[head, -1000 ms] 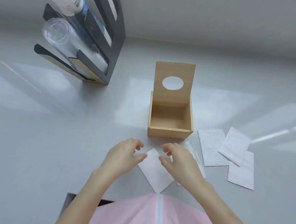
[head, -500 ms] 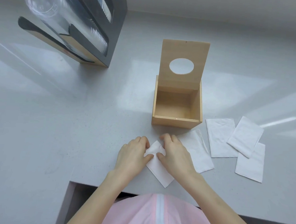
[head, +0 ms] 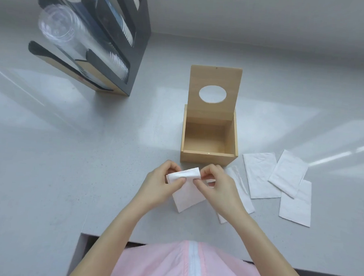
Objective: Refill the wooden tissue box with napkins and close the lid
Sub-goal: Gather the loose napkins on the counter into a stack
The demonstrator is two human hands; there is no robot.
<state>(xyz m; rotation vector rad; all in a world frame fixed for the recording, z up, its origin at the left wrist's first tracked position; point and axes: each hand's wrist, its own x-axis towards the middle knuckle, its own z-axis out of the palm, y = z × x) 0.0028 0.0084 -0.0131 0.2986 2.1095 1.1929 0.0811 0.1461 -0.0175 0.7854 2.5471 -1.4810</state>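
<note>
The wooden tissue box (head: 207,159) stands open on the grey counter, and nothing shows inside it. Its lid (head: 215,80), with an oval hole, points straight up at the back. Just in front of the box, my left hand (head: 163,184) and my right hand (head: 218,187) both pinch one white napkin (head: 187,193). Its top edge is lifted and curled over between my fingers while its lower corner lies on the counter. Another napkin (head: 241,188) lies partly under my right hand.
Three more white napkins (head: 259,174) (head: 288,173) (head: 296,205) lie overlapping to the right of the box. A black and wood cup dispenser (head: 110,48) with clear cups stands at the back left. The counter's front edge (head: 149,241) runs near my body.
Both hands have taken hold of the napkin's top corner and raised it off the counter, folding it over. The camera view has shifted slightly.
</note>
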